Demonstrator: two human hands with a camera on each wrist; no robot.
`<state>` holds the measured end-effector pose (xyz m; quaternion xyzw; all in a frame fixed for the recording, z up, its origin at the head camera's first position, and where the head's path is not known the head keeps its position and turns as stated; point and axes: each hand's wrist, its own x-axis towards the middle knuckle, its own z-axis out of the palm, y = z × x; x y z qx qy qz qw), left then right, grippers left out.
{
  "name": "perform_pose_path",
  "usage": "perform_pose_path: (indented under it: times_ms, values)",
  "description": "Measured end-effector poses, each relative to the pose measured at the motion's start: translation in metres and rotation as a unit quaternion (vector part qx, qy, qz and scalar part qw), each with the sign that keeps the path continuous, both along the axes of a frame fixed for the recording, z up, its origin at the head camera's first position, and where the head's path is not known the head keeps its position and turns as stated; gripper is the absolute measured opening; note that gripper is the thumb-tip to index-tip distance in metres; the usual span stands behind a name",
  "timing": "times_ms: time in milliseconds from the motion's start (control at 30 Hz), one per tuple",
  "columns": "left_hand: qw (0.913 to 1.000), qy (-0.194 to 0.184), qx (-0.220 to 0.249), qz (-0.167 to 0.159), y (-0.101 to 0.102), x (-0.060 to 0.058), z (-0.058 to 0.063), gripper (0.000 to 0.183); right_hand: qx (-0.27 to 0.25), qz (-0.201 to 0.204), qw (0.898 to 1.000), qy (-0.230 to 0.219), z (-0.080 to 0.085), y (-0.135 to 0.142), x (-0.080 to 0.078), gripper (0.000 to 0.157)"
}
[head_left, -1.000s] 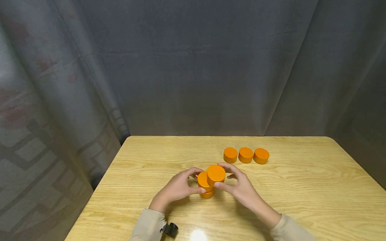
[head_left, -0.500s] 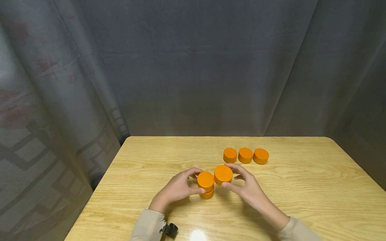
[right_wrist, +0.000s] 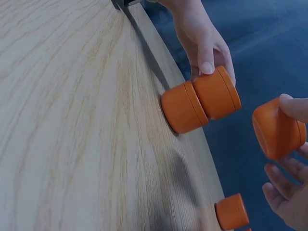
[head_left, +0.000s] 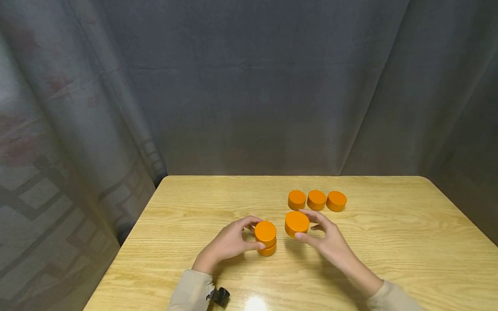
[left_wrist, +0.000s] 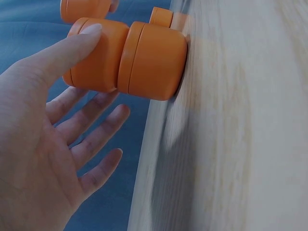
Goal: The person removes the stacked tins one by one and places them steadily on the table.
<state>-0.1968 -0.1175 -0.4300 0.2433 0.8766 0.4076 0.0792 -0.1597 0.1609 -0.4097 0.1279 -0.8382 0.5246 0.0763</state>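
Note:
Two round orange lidded jars stand stacked on the table, the lower jar (head_left: 267, 251) on the wood and the upper jar (head_left: 266, 232) on its lid. My left hand (head_left: 229, 241) pinches the upper jar between thumb and fingers; in the left wrist view its other fingers spread loosely below. To the right of the stack, a third orange jar (head_left: 297, 223) is held in the air by my right hand (head_left: 327, 237), thumb on the near side and fingers behind. The right wrist view shows this raised jar (right_wrist: 275, 131) apart from the stack.
Three more orange jars stand in a row farther back: a left one (head_left: 297, 200), a middle one (head_left: 317, 200) and a right one (head_left: 336, 201). A black device (head_left: 221, 297) sits at the left cuff. Grey curtains (head_left: 249, 95) hang behind the wooden table (head_left: 389, 242).
My right hand has moved rightward with its jar, from overlapping the stacked pair in view to a visible gap beside it. The left hand and the stack have stayed in place.

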Motion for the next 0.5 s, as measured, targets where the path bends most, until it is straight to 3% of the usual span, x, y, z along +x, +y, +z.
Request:
perform_pose_path:
  times_ms: [500]
  values:
    - [1.0,-0.005,0.004,0.002,0.0,0.001,0.0,0.053,0.015,-0.032,0.999,0.005,-0.002,0.024,-0.003,0.055]
